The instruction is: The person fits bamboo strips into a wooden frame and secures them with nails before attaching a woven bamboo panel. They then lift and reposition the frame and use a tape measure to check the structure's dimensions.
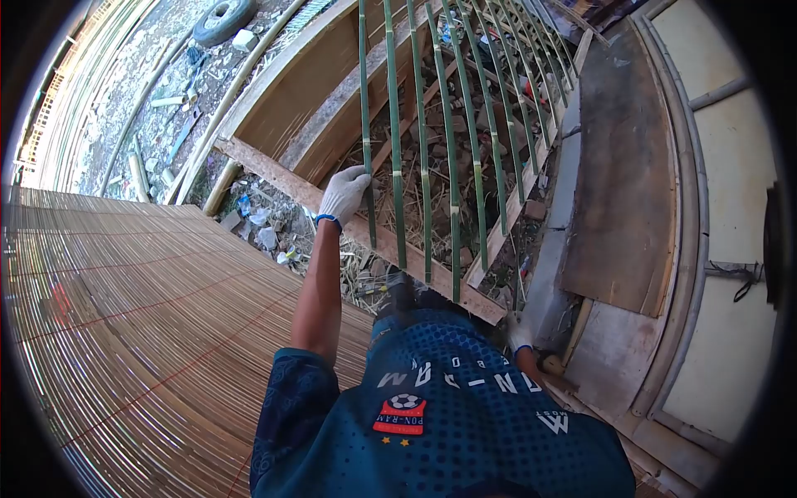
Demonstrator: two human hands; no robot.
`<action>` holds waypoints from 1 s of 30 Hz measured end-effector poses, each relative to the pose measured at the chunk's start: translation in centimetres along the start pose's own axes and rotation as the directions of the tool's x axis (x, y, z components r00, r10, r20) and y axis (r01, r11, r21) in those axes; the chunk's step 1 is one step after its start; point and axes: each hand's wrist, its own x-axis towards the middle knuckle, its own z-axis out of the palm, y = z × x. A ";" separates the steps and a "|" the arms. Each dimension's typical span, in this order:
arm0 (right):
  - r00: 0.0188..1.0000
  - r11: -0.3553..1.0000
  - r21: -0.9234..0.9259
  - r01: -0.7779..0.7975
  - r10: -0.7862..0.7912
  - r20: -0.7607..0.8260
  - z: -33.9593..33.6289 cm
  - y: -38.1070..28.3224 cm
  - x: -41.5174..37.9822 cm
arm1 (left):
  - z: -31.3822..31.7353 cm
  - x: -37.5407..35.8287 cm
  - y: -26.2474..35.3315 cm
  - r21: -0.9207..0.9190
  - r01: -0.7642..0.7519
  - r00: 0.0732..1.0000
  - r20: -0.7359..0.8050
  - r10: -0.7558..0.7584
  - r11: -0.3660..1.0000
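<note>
My left hand [344,196], in a white knit glove with a blue cuff, closes its fingers on the leftmost green bamboo strip [366,108]. That strip lies across a wooden board [274,173], beside several other bamboo strips [395,141] set apart in a row. Their near ends stick out past the board toward my body. My right hand [519,331], also gloved, is low beside the near end of the board. Its fingers are small in view and partly hidden, so I cannot make out whether they grip anything.
A slatted bamboo mat [149,307] spreads at my left. On the right are a worn plywood sheet [623,174] and a concrete ledge [554,241]. Rubble and straw lie under the strips. A tyre [224,21] rests at the far left.
</note>
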 end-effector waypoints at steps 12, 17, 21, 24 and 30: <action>0.999 0.987 -0.159 0.007 -0.015 -0.050 0.5 2.0 -1.8 | -0.2 -0.4 0.7 0.010 0.010 1.000 0.030 -0.011 1.000; 0.999 0.996 -0.084 -0.019 0.015 -0.038 1.3 4.7 -1.0 | -0.2 -0.4 0.8 -0.010 0.033 0.999 0.041 -0.033 0.999; 0.999 0.998 -0.047 -0.029 0.028 -0.025 1.8 5.0 -0.5 | -0.3 0.1 0.8 0.015 0.056 0.997 0.056 -0.057 0.998; 1.000 0.996 -0.092 -0.017 0.017 0.002 0.9 1.9 -1.5 | -0.5 0.4 0.5 0.035 0.052 0.997 0.058 -0.054 0.998; 0.998 0.988 -0.143 0.064 -0.067 -0.015 0.4 -1.0 -2.4 | -0.7 0.3 0.3 0.006 0.041 0.997 0.069 -0.041 0.999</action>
